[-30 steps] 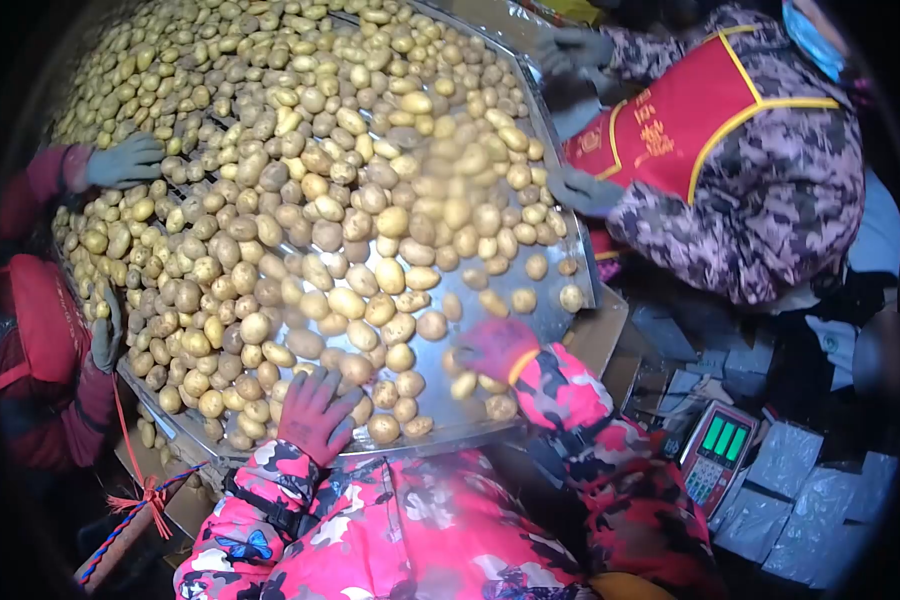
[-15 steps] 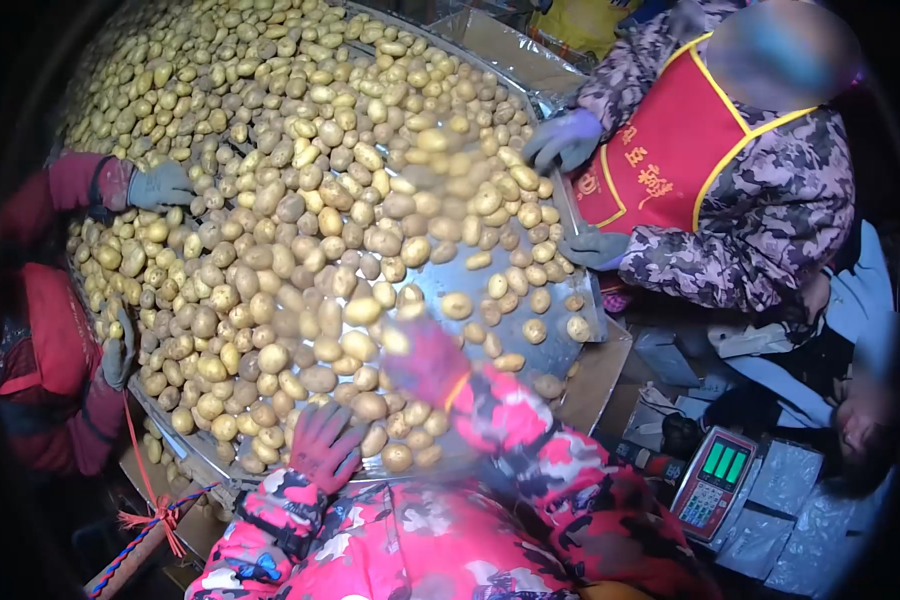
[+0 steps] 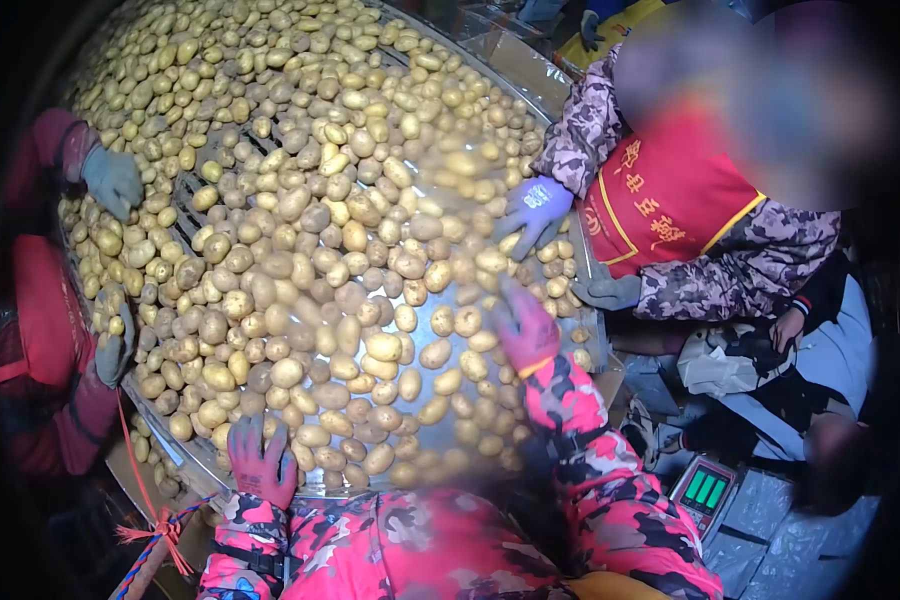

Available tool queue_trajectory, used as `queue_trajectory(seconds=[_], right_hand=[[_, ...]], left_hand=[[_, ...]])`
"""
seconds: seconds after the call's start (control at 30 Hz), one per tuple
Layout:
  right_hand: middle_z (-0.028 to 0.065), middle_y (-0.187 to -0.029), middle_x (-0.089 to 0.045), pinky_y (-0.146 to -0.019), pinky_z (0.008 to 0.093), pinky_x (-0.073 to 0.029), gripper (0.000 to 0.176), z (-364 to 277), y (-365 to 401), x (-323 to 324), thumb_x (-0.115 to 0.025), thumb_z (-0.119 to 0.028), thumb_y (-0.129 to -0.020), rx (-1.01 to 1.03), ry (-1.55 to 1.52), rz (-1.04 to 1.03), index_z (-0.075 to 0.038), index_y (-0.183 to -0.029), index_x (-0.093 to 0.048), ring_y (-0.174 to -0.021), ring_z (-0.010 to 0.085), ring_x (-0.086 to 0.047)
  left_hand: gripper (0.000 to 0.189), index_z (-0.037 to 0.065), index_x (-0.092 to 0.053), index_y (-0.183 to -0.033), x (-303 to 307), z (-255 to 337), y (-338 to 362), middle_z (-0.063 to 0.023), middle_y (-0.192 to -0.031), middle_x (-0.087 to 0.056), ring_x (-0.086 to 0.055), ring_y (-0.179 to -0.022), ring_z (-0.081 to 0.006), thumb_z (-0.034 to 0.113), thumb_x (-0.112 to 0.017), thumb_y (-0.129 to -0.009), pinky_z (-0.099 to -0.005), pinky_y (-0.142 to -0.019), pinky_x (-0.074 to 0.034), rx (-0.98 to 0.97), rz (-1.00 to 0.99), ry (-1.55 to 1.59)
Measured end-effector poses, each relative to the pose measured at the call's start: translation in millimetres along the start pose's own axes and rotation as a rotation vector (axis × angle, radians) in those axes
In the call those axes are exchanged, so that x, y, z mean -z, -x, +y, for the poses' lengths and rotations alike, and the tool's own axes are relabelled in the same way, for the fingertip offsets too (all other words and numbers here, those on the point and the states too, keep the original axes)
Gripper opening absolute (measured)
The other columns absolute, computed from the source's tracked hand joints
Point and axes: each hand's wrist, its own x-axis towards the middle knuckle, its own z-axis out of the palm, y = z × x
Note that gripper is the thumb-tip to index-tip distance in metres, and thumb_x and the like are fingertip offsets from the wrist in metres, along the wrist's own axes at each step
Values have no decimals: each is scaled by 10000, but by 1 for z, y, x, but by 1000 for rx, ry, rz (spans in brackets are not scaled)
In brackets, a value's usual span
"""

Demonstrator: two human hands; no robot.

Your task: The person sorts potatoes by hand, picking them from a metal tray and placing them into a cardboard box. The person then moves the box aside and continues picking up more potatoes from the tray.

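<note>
A large heap of potatoes (image 3: 280, 205) covers the metal sorting table (image 3: 440, 325). My left hand (image 3: 262, 465), in a pink glove with dark fingertips, lies at the table's near edge, fingers spread against the closest potatoes. Farther right, my right hand (image 3: 525, 328) wears a matching glove and reaches over the potatoes with its fingers stretched forward. Its fingertips come close to a co-worker's gloved hand (image 3: 536, 215). Loose potatoes lie thinly on the bare metal between my hands.
A co-worker in a red apron (image 3: 660, 190) stands at the right edge. At the left, another person's gloved hands (image 3: 113, 182) are at the heap. A digital scale (image 3: 705, 490) sits lower right near a seated person. A red cord (image 3: 160, 535) is tied at lower left.
My right hand has swung right and farther out across the table. My left hand has slid left along the edge. The co-worker's hand has come down onto the potatoes; the far-left hand has drawn back.
</note>
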Motion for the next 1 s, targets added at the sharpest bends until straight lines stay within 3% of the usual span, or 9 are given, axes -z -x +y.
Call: queue_trajectory(seconds=[0.17,0.27,0.37,0.4,0.53,0.63,0.73,0.83,1.0], right_hand=[[142,-1320,-597,-974,445,-487,370,0,-96,-20,-692,-237,-835,181,488,137,-115,-1184,-675,-1210,370,-574],[119,-1378,-562,-968,529,-463,409,7,-147,-45,-713,-292,-795,306,808,222,-135,-1172,-684,-1306,390,-490],[99,-1426,-527,-973,595,-431,468,31,-187,-53,-723,-347,-756,156,969,-28,-154,-1180,-685,-1374,405,-408],[100,-1490,-472,-1055,608,-380,541,27,-199,-49,-720,-402,-779,45,1055,-146,-228,-1287,-653,-1418,388,-363],[97,-1607,-332,-1161,609,-273,658,-21,-215,-17,-731,-461,-813,-120,1059,-448,-403,-1438,-530,-1489,395,-264],[124,-1624,-294,-1176,540,-310,674,-5,-233,-20,-754,-393,-789,-87,1085,-603,-373,-1430,-546,-1481,371,-306],[137,-1622,-287,-1162,461,-365,650,35,-235,-31,-751,-297,-793,-17,958,-524,-359,-1414,-567,-1448,368,-368],[145,-1584,-364,-1113,417,-425,631,35,-215,-49,-755,-187,-776,-112,968,-337,-297,-1379,-608,-1387,358,-455],[145,-1466,-506,-1062,400,-462,601,30,-178,-49,-768,-163,-771,-136,598,-138,-212,-1353,-627,-1301,319,-540]], left_hand=[[545,124,-622,-1321,4,2,-3,-239,-1417,-462,-392,-1341,-475,261,-669,-795,-634,-1144,-260,12,3,11],[537,132,-627,-1313,3,0,-3,-230,-1409,-471,-398,-1333,-471,259,-671,-793,-631,-1143,-265,11,9,26],[582,133,-625,-1324,6,-1,-4,-225,-1437,-467,-404,-1346,-474,235,-691,-755,-624,-1139,-281,20,-14,41],[602,148,-624,-1339,5,-3,-2,-219,-1448,-464,-401,-1352,-470,243,-701,-749,-623,-1150,-272,32,-24,38],[560,164,-638,-1311,8,-3,-5,-220,-1383,-498,-431,-1306,-464,275,-695,-766,-627,-1131,-290,36,-27,57],[555,176,-643,-1309,4,-4,-4,-215,-1383,-500,-437,-1300,-465,278,-695,-766,-633,-1124,-296,50,-17,38],[550,187,-646,-1309,2,-6,-4,-210,-1384,-502,-440,-1296,-470,281,-694,-769,-644,-1119,-296,58,-27,57],[548,186,-647,-1308,2,-5,-5,-211,-1381,-503,-445,-1289,-471,278,-692,-769,-650,-1114,-297,64,-34,58],[537,170,-648,-1297,4,-7,-2,-219,-1378,-500,-441,-1288,-473,274,-683,-772,-656,-1110,-295,47,-4,81]])
